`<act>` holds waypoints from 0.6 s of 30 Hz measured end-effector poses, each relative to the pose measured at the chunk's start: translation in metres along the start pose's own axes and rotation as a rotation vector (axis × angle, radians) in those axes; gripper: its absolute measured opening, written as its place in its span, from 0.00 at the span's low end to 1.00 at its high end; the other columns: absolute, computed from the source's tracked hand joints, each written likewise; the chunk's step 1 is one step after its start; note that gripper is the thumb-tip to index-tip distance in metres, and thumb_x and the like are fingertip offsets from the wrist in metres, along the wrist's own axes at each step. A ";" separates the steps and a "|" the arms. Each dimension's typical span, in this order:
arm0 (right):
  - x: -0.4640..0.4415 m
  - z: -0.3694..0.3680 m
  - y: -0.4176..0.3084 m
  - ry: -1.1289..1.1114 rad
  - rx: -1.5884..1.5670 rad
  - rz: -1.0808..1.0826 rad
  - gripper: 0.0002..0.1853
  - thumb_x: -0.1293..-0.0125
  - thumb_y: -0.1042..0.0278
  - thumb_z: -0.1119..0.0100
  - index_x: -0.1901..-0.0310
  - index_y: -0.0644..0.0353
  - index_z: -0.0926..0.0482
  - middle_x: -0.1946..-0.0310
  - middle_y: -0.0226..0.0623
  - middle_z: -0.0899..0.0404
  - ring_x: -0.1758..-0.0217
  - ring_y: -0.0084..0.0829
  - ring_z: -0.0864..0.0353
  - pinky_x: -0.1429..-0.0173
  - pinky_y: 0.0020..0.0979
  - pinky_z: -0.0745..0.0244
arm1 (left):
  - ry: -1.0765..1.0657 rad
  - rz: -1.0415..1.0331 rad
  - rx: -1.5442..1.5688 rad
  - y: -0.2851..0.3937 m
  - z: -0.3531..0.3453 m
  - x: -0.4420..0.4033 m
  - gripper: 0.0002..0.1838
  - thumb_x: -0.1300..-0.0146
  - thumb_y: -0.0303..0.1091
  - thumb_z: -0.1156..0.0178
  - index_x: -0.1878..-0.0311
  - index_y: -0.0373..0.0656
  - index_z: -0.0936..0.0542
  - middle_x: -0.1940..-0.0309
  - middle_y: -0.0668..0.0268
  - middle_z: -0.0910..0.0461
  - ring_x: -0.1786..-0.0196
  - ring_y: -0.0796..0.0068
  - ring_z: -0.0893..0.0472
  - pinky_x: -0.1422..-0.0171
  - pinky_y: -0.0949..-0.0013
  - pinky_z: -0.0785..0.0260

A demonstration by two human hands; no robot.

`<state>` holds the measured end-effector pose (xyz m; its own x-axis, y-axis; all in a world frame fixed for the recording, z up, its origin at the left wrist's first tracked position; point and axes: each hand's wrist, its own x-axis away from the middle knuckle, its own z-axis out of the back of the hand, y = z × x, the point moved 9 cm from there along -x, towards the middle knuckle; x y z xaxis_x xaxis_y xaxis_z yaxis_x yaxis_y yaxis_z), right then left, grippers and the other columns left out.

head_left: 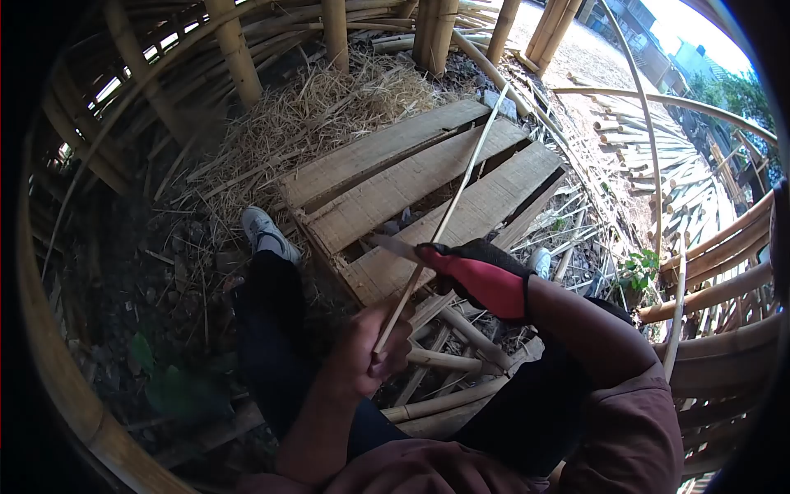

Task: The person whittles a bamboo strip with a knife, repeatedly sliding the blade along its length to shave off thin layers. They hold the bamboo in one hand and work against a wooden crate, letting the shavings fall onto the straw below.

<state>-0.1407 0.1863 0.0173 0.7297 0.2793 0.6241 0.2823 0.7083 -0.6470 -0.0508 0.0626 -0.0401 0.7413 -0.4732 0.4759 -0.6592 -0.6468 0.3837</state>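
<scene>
My bare left hand (372, 347) is closed around the lower end of a long, thin bamboo strip (461, 191). The strip slants up and away over a low wooden slatted platform (395, 202). A black and red glove covers my right hand (480, 276), which is closed on a knife; the grip is hidden inside the fist. The knife blade (395, 246) points left and crosses close to the strip just above my left hand. Whether the edge touches the strip, I cannot tell.
My shoes, one of them a light sneaker (268, 230), stand either side of the platform. Dry straw and shavings (329, 111) lie behind it. Upright bamboo poles (336, 37) line the back. Cut bamboo poles (658, 144) are spread on the ground at the right.
</scene>
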 end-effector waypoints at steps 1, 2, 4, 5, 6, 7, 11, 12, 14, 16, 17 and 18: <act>-0.016 0.022 0.006 0.126 0.036 0.081 0.36 0.26 0.34 0.56 0.70 0.64 0.17 0.77 0.38 0.22 0.72 0.29 0.25 0.61 0.34 0.32 | -0.021 0.014 -0.012 0.001 -0.004 -0.001 0.16 0.19 0.43 0.61 0.61 0.46 0.28 0.90 0.74 0.39 0.93 0.85 0.45 0.90 0.80 0.52; -0.016 0.028 0.008 0.187 -0.018 0.080 0.36 0.25 0.35 0.56 0.69 0.64 0.17 0.76 0.38 0.21 0.72 0.29 0.25 0.61 0.34 0.32 | -0.043 0.028 -0.029 0.001 -0.007 -0.001 0.16 0.19 0.43 0.61 0.61 0.46 0.28 0.90 0.74 0.39 0.93 0.85 0.45 0.90 0.79 0.52; -0.003 0.015 -0.004 0.134 0.017 0.122 0.35 0.25 0.36 0.57 0.68 0.64 0.17 0.76 0.39 0.21 0.72 0.29 0.26 0.62 0.35 0.32 | -0.051 0.017 -0.019 0.000 -0.006 -0.003 0.16 0.19 0.43 0.61 0.60 0.46 0.29 0.90 0.74 0.39 0.93 0.85 0.45 0.90 0.79 0.52; 0.009 -0.010 -0.016 0.013 0.112 0.163 0.34 0.24 0.37 0.57 0.68 0.64 0.17 0.76 0.39 0.21 0.72 0.29 0.26 0.62 0.34 0.32 | -0.054 0.003 0.003 0.001 -0.006 -0.004 0.16 0.19 0.43 0.61 0.60 0.46 0.29 0.90 0.74 0.39 0.93 0.85 0.44 0.90 0.79 0.52; 0.011 -0.027 -0.012 0.005 0.119 0.144 0.34 0.24 0.37 0.58 0.66 0.64 0.17 0.76 0.40 0.21 0.71 0.30 0.26 0.60 0.35 0.31 | -0.051 0.000 0.008 0.001 -0.008 -0.003 0.16 0.19 0.43 0.61 0.60 0.46 0.29 0.90 0.74 0.39 0.93 0.85 0.44 0.90 0.79 0.52; 0.006 -0.025 -0.009 0.002 0.118 0.143 0.34 0.24 0.37 0.58 0.66 0.64 0.17 0.76 0.40 0.21 0.71 0.30 0.26 0.60 0.35 0.31 | 0.021 -0.009 -0.046 0.002 -0.004 0.001 0.16 0.19 0.43 0.61 0.59 0.45 0.29 0.90 0.75 0.39 0.93 0.85 0.44 0.90 0.79 0.52; -0.022 0.045 0.020 0.304 -0.037 0.044 0.33 0.23 0.38 0.58 0.68 0.63 0.18 0.77 0.41 0.21 0.70 0.31 0.23 0.58 0.35 0.28 | -0.042 0.031 -0.048 0.002 -0.008 0.001 0.16 0.19 0.42 0.61 0.56 0.43 0.28 0.90 0.75 0.39 0.94 0.84 0.44 0.90 0.79 0.52; -0.022 0.037 0.018 0.277 -0.043 0.090 0.34 0.23 0.38 0.59 0.67 0.64 0.17 0.75 0.42 0.20 0.68 0.34 0.22 0.56 0.36 0.27 | -0.043 0.031 -0.054 0.002 -0.007 0.000 0.16 0.19 0.42 0.61 0.56 0.43 0.28 0.90 0.75 0.39 0.94 0.84 0.44 0.90 0.79 0.52; -0.008 -0.001 0.003 0.131 0.065 0.155 0.34 0.23 0.38 0.60 0.63 0.65 0.17 0.70 0.46 0.16 0.63 0.41 0.19 0.50 0.40 0.27 | -0.115 0.000 -0.032 0.005 -0.010 -0.001 0.17 0.19 0.45 0.58 0.63 0.48 0.29 0.90 0.76 0.39 0.93 0.86 0.42 0.90 0.79 0.53; -0.003 -0.025 -0.007 0.028 0.059 0.274 0.35 0.25 0.34 0.57 0.64 0.64 0.17 0.69 0.45 0.17 0.64 0.39 0.20 0.51 0.39 0.28 | -0.040 -0.005 -0.035 0.004 -0.007 0.001 0.16 0.19 0.45 0.58 0.62 0.48 0.29 0.90 0.76 0.39 0.93 0.86 0.43 0.90 0.79 0.53; -0.008 -0.027 -0.004 -0.010 0.031 0.309 0.36 0.26 0.32 0.56 0.65 0.64 0.17 0.70 0.44 0.18 0.65 0.37 0.21 0.53 0.37 0.28 | 0.030 0.001 -0.043 0.003 -0.002 0.003 0.16 0.19 0.45 0.58 0.62 0.48 0.29 0.90 0.75 0.39 0.93 0.86 0.43 0.90 0.79 0.53; -0.013 -0.009 0.009 0.042 -0.038 0.138 0.37 0.27 0.31 0.56 0.67 0.64 0.17 0.72 0.42 0.19 0.66 0.35 0.22 0.54 0.36 0.29 | 0.034 0.007 -0.037 0.001 0.000 0.003 0.16 0.19 0.45 0.58 0.62 0.48 0.29 0.90 0.75 0.39 0.93 0.86 0.43 0.90 0.79 0.53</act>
<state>-0.1426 0.1831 -0.0003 0.7884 0.3442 0.5099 0.2005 0.6399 -0.7419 -0.0490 0.0599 -0.0383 0.7323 -0.4564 0.5054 -0.6691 -0.6204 0.4092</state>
